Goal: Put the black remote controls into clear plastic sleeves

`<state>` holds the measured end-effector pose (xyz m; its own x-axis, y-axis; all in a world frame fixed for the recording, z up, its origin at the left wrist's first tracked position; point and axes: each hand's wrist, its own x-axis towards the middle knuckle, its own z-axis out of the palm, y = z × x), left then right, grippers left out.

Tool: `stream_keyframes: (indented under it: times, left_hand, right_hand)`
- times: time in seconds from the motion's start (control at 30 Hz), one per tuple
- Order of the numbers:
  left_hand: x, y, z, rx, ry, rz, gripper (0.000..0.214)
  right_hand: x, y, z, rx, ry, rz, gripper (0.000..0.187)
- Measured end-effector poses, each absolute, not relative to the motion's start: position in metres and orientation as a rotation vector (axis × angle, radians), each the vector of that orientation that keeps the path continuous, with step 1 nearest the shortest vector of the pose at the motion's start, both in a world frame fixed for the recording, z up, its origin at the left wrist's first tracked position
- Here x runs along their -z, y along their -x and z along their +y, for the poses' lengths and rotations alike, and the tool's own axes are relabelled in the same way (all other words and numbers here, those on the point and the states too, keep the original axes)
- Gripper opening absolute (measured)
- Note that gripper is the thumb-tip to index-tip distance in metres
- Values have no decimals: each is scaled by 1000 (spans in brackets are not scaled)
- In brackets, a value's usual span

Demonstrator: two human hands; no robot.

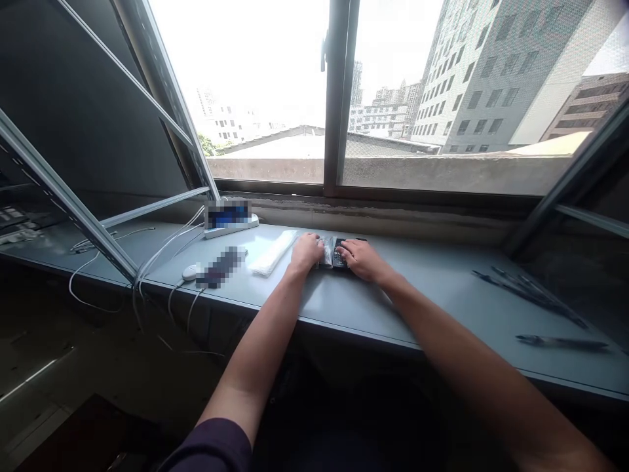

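Observation:
My left hand [306, 252] rests on the table with its fingers bent around the edge of a clear plastic bag [328, 252]. Just to the right lies a flat black object [338, 257] with rows of small pale marks, like a calculator; its kind is not certain. Over its right part is my right hand [364, 259], fingers curled onto it. That hand covers much of the black object, and some fingertips are hard to make out. The bag and the black object touch or overlap between my hands.
Left of my hands lies a stack of clear plastic sleeves [273, 253]. Beyond it are a white power strip [232, 227], a blurred-out object [221, 267] and a white round charger [189, 273] with cables. Several pens [563, 343] lie at right. Metal shelf posts flank the table below the window.

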<state>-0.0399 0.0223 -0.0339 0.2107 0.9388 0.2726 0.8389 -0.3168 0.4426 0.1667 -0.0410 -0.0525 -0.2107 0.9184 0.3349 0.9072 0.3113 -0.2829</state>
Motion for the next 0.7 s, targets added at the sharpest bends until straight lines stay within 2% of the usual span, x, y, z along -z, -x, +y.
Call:
stream_keyframes:
  times: [0.2, 0.43, 0.6, 0.7]
  left_hand:
    - [33, 44, 21, -679, -2149, 1848, 48]
    - [36, 48, 19, -831, -2076, 1785, 70]
    - [33, 59, 21, -1061, -1839, 1753, 97]
    - [24, 66, 25, -1265, -1655, 1692, 95]
  right_hand:
    - [47, -165, -45, -60, 1597, -2119, 61]
    - [44, -165, -45, -125, 1584, -2085, 58]
    - [38, -166, -47, -160, 1559, -2053, 57]
    - [30, -166, -52, -170, 1542, -2014, 58]
